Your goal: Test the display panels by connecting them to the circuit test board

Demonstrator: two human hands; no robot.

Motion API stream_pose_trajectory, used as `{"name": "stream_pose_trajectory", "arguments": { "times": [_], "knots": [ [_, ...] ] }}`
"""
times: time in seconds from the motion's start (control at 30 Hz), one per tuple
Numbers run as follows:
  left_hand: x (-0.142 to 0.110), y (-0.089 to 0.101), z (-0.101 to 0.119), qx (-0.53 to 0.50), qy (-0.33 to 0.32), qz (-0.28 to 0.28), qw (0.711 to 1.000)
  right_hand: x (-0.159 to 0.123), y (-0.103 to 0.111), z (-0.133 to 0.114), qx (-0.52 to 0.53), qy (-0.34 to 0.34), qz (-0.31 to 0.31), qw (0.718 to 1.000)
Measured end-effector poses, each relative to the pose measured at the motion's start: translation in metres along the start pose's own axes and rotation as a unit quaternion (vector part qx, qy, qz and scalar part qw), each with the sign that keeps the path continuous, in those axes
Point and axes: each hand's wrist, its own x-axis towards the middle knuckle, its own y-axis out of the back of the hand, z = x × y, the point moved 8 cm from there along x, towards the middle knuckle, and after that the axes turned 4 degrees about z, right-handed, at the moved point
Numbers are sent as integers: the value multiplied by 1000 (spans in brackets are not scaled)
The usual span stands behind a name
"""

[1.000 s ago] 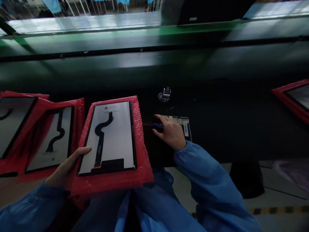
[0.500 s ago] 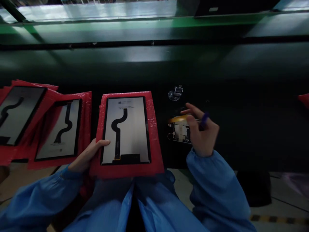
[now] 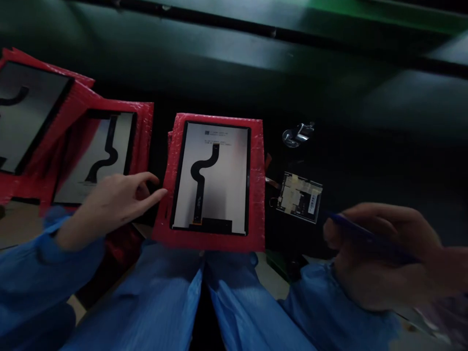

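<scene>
The left hand (image 3: 113, 207) was open, one finger touching the red padded frame (image 3: 256, 195) of a screen panel (image 3: 210, 178). The right hand (image 3: 380, 256) pinched a blue pen (image 3: 365, 236) near a small circuit board (image 3: 300, 197).

Dark bench (image 3: 365, 146), 2 panels (image 3: 106, 151) (red-wrapped), circuit board (image 3: 299, 197)

Red-wrapped tablet LCD panel (image 3: 226, 185), probably face down (black flex cable (image 3: 198, 185) showing)

On your dark workbench (image 3: 351, 161) lies a small circuit board with barcode label (image 3: 299, 197). Just above this board sits a small clear and metal holder (image 3: 298, 135). Well left of the board, you have two other display panels (image 3: 104, 156) in red bubble wrap, overlapping.
</scene>
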Motion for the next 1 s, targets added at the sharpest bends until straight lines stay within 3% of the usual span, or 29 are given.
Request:
{"name": "stream_pose_trajectory", "arguments": {
  "times": [0.07, 0.17, 0.27, 0.33, 0.4, 0.5, 0.63, 1.0],
  "knots": [
    [-11, 20, 19, 33, -29, 19, 999, -3, -19, -14, 55, 16, -13, 998],
    [-16, 25, 60, 18, -69, 46, 996, -17, -69, -22, 81, 12, -147, 986],
    [7, -14, 93, -60, -69, -14, 996, -35, -113, -14, 48, -28, -244, 968],
    [34, -42, 99, -190, -30, -49, 980, -43, -133, -5, 33, -60, -266, 962],
    [61, -59, 102, -253, -51, -47, 965, -49, -147, 4, 24, -83, -283, 955],
    [84, -63, 106, -170, -157, 5, 973, -53, -156, 13, -4, -84, -294, 952],
    [85, -61, 107, -27, -239, 55, 969, -53, -154, 8, -28, -10, -270, 962],
    [87, -60, 105, -42, -242, 53, 968, -59, -156, -1, -85, 95, -264, 956]
  ]
}}
